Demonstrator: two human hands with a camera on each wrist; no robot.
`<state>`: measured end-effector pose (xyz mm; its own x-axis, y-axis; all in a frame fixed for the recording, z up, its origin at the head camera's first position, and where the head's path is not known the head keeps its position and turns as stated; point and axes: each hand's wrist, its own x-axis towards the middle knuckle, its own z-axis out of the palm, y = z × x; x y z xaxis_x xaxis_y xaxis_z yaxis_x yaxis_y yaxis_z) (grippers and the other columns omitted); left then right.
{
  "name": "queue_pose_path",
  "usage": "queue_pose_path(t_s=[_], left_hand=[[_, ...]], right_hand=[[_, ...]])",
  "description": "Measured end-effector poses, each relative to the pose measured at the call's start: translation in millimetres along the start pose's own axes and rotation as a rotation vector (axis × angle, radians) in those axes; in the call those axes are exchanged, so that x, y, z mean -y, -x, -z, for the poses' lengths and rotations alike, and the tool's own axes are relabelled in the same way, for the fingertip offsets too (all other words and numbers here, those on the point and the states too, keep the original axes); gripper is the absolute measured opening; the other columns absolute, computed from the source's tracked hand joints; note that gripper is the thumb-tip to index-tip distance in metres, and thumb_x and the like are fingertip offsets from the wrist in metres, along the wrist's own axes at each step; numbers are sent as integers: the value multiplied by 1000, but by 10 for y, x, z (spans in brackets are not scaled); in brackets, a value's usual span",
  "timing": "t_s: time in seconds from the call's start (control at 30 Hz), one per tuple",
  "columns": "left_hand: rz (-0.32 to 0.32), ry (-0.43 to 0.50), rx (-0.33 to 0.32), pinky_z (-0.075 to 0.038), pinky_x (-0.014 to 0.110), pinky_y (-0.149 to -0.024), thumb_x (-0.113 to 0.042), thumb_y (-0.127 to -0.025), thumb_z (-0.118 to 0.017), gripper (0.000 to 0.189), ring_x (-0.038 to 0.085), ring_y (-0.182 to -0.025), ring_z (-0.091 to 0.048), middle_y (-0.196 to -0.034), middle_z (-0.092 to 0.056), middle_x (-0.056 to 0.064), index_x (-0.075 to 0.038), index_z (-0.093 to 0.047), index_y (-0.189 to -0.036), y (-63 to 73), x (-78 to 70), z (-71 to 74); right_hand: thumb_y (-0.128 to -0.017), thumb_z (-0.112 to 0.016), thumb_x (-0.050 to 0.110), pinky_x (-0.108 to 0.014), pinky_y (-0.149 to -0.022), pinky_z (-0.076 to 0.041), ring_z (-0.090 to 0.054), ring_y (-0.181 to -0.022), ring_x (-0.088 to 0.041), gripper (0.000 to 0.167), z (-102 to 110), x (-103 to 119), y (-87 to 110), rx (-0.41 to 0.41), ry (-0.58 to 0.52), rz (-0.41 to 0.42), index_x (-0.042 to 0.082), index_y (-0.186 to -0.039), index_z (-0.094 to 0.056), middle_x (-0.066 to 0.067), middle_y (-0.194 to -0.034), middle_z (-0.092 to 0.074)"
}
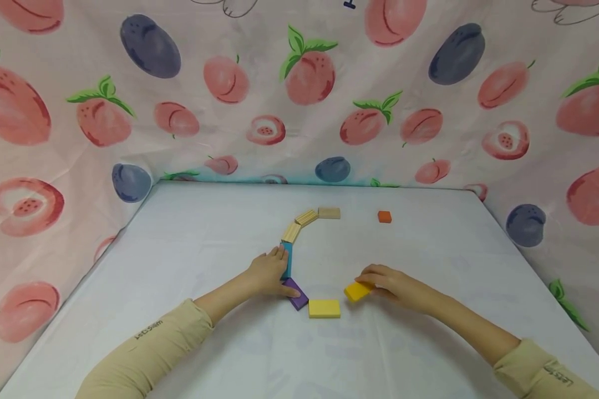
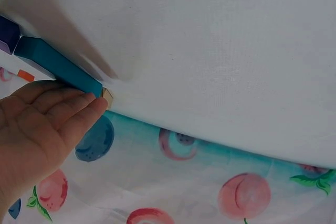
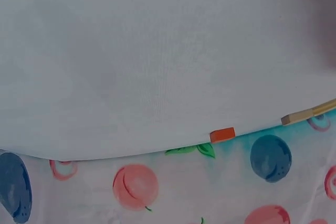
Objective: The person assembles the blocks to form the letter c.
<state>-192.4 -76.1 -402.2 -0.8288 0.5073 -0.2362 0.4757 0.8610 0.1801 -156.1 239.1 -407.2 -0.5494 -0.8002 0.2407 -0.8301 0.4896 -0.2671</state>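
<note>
My left hand (image 1: 268, 272) lies with straight fingers along the blue block (image 1: 288, 260) and its thumb on the purple block (image 1: 299, 299). Seen from the left wrist, those fingers reach along the side of the blue block (image 2: 60, 64). My right hand (image 1: 396, 285) pinches an orange-yellow block (image 1: 358, 291), held tilted near the right end of a paler yellow block (image 1: 324, 308). That paler block lies flat, its left end by the purple one. The right wrist view does not show the right hand.
Pale wooden blocks (image 1: 306, 218) continue the curve beyond the blue block. A small orange-red block (image 1: 384, 216) sits apart at the far right of the white table (image 1: 204, 221). Fruit-printed cloth (image 1: 264, 66) hangs behind the table and at its sides.
</note>
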Motion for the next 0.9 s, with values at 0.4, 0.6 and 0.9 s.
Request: queue_pose_path(t_s=[0.4,0.6,0.9], left_hand=[[15,10,1,-32,51,-111,-59,-75,-70,104,38,-140,-29,-149,-28,28,12,-32,-140,27,-21,-8],[18,9,3,-31,52,-111,-59,-76,-68,103,37,-141,-27,-149,-28,27,12,-31,-140,16,-14,2],[16,9,6,-31,52,-111,-59,-76,-68,103,37,-141,-26,-149,-27,27,12,-31,-140,-2,-8,-8]], right_hand=[[-85,-68,7,-33,-87,-54,-59,-101,-20,34,-81,50,51,127,45,-98,6,-118,-62,-5,-113,-60],[-86,-66,6,-33,-87,-54,-59,-101,-20,32,-96,26,33,148,62,-104,5,-118,-62,-6,-113,-60],[-89,-62,7,-33,-90,-53,-59,-102,-19,29,-148,37,-1,182,30,-102,7,-118,-61,-4,-114,-60]])
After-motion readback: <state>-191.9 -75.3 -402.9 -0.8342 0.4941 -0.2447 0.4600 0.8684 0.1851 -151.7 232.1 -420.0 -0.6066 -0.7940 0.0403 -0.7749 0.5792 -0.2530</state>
